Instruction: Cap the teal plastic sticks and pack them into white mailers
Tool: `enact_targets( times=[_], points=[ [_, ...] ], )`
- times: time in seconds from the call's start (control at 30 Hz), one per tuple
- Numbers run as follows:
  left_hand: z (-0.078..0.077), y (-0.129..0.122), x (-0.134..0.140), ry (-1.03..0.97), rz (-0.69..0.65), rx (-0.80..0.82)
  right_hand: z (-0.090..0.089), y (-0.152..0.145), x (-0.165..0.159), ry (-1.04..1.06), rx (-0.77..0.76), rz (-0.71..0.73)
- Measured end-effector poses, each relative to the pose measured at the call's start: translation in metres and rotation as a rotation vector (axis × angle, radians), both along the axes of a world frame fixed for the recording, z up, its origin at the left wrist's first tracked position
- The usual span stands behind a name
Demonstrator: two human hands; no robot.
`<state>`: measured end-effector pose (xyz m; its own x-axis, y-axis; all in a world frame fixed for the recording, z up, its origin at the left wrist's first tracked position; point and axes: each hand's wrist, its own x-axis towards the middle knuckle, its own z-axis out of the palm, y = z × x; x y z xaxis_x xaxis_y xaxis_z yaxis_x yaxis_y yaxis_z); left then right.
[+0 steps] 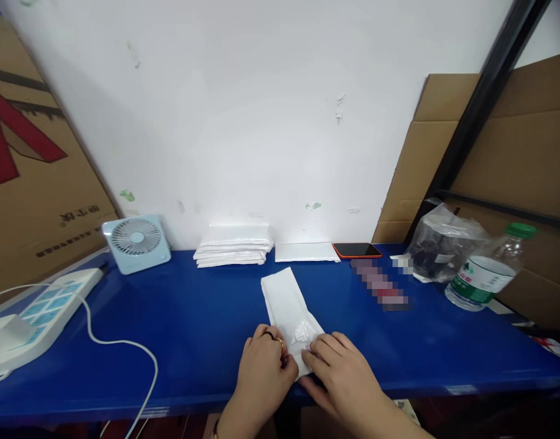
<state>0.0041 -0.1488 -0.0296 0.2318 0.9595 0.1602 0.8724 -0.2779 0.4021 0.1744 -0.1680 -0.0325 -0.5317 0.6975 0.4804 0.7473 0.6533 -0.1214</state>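
Note:
A narrow white padded envelope (285, 296) lies slantwise near the front edge of the blue table, its far end pointing away from me. Close to my fingers, a clear, shiny bubbled patch shows on it. My left hand (267, 372), with rings on its fingers, pinches the envelope's near left side between thumb and curled fingers. On the near right side, my right hand (339, 372) grips it, fingers bent over the top and the thumb low at the near edge. My fingers partly cover the envelope's near end.
A stack of white envelopes (234, 245), one flat envelope (307, 252) and a phone (357, 250) lie by the wall. A fan (137, 244), power strip (46, 323) and loose cable stand left; a plastic-bagged dark object (438, 247) and water bottle (484, 274) right. Cardboard flanks both sides.

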Motion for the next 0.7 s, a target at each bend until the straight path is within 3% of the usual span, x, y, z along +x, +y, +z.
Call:
enact_targets(
  times=[0.17, 0.33, 0.4, 0.47, 0.6, 0.7],
  points=[
    [0.002, 0.011, -0.003, -0.029, -0.029, -0.058, 0.004, 0.003, -0.013, -0.146, 0.019, -0.022],
    [0.013, 0.031, -0.018, -0.204, -0.141, -0.318, 0.002, 0.019, -0.016, -0.227, 0.219, 0.023],
    [0.024, 0.038, -0.028, -0.413, -0.189, -0.383, 0.019, 0.028, -0.01, -0.204, 0.275, 0.063],
    [0.036, 0.046, -0.04, -0.678, -0.151, -0.291, 0.05, 0.039, -0.002, -0.094, 0.243, 0.091],
    [0.052, 0.063, -0.062, -0.999, 0.163, -0.003, 0.12, 0.072, 0.007, 0.321, -0.046, -0.016],
    [0.053, 0.082, -0.074, -1.163, 0.158, -0.106, 0.145, 0.114, -0.003, 0.763, -0.348, 0.022]
  ],
)
